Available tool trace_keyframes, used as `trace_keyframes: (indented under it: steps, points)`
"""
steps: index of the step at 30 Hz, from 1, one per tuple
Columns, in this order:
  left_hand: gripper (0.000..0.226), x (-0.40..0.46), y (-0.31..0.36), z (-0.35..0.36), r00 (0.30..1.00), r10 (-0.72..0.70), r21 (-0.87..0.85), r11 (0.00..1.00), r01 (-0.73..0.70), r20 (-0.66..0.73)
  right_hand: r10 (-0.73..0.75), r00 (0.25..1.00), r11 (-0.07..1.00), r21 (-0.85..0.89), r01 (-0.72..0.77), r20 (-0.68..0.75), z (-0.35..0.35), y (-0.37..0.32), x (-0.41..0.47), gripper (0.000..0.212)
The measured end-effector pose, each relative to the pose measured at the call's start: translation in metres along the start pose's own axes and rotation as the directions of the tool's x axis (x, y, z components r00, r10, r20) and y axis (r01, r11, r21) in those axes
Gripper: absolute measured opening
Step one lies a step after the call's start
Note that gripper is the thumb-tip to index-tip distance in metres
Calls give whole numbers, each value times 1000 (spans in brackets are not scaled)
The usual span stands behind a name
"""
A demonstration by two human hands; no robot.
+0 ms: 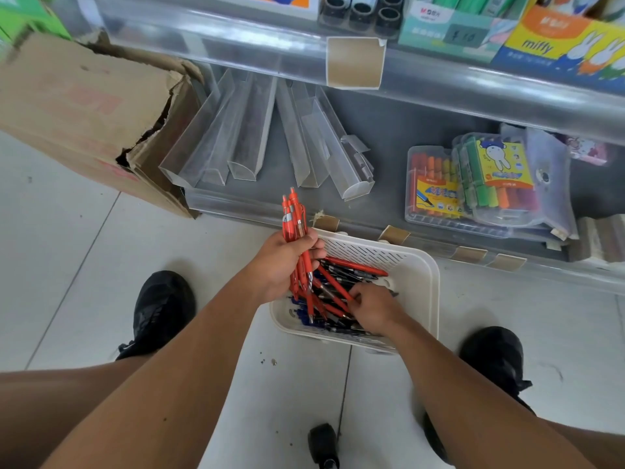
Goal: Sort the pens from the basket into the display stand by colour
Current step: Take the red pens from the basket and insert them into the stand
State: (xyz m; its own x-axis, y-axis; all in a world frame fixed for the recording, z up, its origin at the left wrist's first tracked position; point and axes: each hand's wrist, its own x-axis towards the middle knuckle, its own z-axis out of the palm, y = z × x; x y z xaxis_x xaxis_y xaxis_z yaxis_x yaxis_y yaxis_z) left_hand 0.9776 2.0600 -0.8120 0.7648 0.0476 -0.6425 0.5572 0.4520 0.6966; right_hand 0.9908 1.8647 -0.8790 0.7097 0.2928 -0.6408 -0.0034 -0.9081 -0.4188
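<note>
A: Item one — red pens [295, 225], a bundle. Location?

B: In the left hand [277, 265], fingers [316, 253] curled round the barrels near mid-length; clicker ends stand above the fingers, tips hang below them over the basket [419, 265].

A: Item two — the loose stock?

B: Mixed pens [341, 282] — red, black, blue — heaped in the white basket on the floor, directly under both hands. The right hand [372, 309] is down among them, fingertips [355, 296] pinching a single red pen [333, 282] at its lower barrel.

A: Handling notes?

B: Light, stiff, smooth plastic. Likely slippery in a bundle; one could slide out below the left fingers if the grip loosens. Best taken mid-barrel, where a rubber grip seems to sit, not by the clip.

A: Destination?

B: Clear trough compartments of the display stand [243, 137], on the low shelf beyond the fingers, past the basket's far rim. I see no pens in them yet.

A: Progress?

B: Early, I judge: reds being gathered, black and blue unsorted.
</note>
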Motion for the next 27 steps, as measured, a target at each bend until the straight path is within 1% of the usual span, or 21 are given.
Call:
trace_keyframes:
  steps: [3,8,10,13,15,21,25,27]
  points:
    - [14,0,1,1,1000,-3,8,1000,3,2,-1,1000,995,102,1,0,-9,3,-3,10]
    - [13,-3,2,-1,1000,12,25,1000,-13,18,-65,996,963,265,48,56,-19,4,-17,8]
    - [10,-6,3,0,999,32,22,999,-32,20,-79,994,942,330,52,69,-23,1,-23,7]
    - [7,-11,7,3,998,46,6,999,-46,-32,-120,990,902,425,79,70,-29,-5,-29,8]
    - [10,-13,9,5,999,48,-13,999,-48,-19,-163,985,872,475,117,57,-34,-12,-32,10]
    - [25,-25,21,16,994,96,-23,995,-95,60,-271,962,819,518,247,-31,-53,-43,-42,18]
    - [19,-37,34,23,979,128,-15,992,-128,156,-363,926,793,486,368,-108,-67,-62,-54,21]
    - [19,-43,42,26,972,157,5,987,-160,174,-393,911,787,467,404,-126,-74,-68,-60,24]
